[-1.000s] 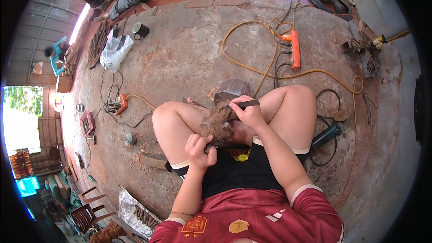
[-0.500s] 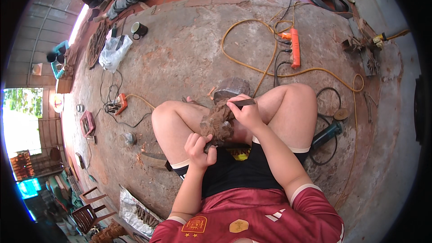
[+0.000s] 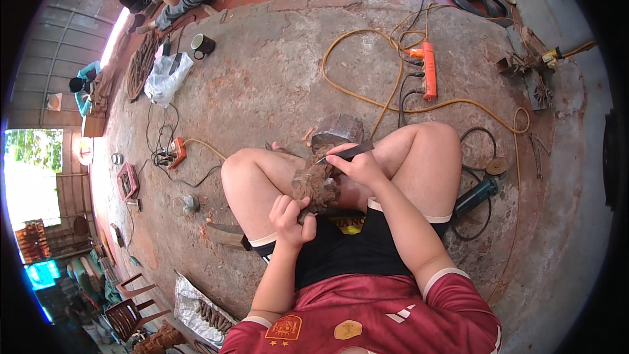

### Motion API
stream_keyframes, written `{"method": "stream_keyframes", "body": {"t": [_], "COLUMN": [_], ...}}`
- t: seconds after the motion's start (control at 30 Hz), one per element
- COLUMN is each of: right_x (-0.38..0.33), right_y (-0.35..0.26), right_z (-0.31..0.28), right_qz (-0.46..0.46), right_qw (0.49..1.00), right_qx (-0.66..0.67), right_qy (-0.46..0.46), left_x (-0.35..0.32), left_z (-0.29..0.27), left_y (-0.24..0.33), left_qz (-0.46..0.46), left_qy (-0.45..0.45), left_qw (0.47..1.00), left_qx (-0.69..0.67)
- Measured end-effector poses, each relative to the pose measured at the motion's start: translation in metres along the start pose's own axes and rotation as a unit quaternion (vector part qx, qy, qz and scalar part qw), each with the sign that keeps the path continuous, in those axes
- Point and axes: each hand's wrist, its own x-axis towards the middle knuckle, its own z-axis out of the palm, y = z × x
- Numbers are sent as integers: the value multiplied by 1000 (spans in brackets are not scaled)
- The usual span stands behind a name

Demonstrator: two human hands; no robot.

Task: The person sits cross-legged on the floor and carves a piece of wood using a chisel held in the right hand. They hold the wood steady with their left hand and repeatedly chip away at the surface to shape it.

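Observation:
Between my bent legs lies a brown wood carving point(image 3: 316, 182) with a rough, knobbly surface. Its near left end is gripped by my left hand point(image 3: 288, 218), fingers curled and thumb bent. My right hand point(image 3: 357, 164) is closed round a dark flat-handled tool point(image 3: 356, 151), and a thin pale tip points left at the far part of the carving. Whether the tip touches the wood I cannot tell. Just beyond the carving stands a dark round wooden block point(image 3: 337, 130), with a few reddish chips beside it.
An orange power strip point(image 3: 429, 71) with a looping yellow cord lies ahead right. By my right thigh is a green power tool point(image 3: 476, 196). On the left are a glass jar point(image 3: 186, 204), a second orange socket point(image 3: 175, 151), a plastic bag point(image 3: 168, 78) and a mug point(image 3: 202, 44). Other people sit far left.
My right hand has shifted slightly left, and the dark tool in it is tilted differently, its thin tip now showing over the carving. My left hand stays about where it was.

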Motion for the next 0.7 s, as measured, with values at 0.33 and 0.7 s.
{"method": "stream_keyframes", "body": {"t": [0.33, 0.7], "right_x": [-2, 2], "right_y": [16, 19], "right_z": [-2, 1], "right_qz": [10, -25], "right_qw": [998, 999], "right_qx": [11, 28], "right_qy": [57, 33], "left_x": [-1, 14], "left_z": [-1, 1], "left_y": [1, -1], "left_qz": [0, 15], "left_qy": [-2, -1], "left_qw": [1000, 1000], "left_qx": [-2, 5]}}
